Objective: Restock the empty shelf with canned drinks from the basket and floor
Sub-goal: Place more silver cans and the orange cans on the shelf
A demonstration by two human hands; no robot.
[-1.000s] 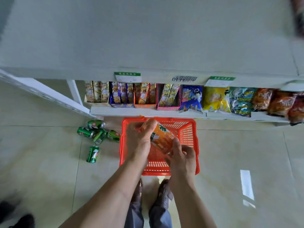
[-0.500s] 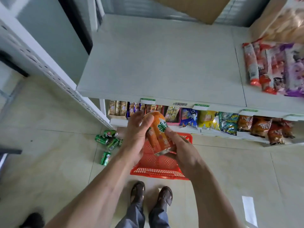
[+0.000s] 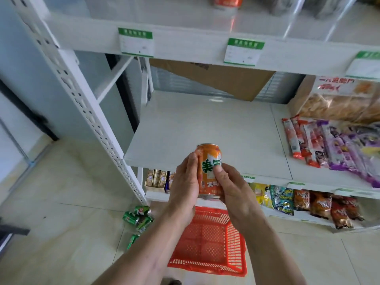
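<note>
An orange can (image 3: 210, 159) with green lettering stands upright between both hands, in front of the front edge of the bare white shelf (image 3: 201, 128). My left hand (image 3: 184, 188) wraps its left side and my right hand (image 3: 232, 188) grips its right side. Below on the floor sits the red basket (image 3: 207, 245), which looks to hold nothing. Several green cans (image 3: 138, 218) lie on the floor to the basket's left, most on their sides.
Snack packets (image 3: 329, 145) fill the right part of the same shelf. The lower shelf holds boxed snacks (image 3: 156, 178) and crisp bags (image 3: 308, 202). A perforated white upright (image 3: 86, 112) stands at left. Another orange can (image 3: 226, 2) sits on the shelf above.
Both hands lifted the orange can out of the basket up to the level of the bare shelf, and the can turned upright. My view tilted upward.
</note>
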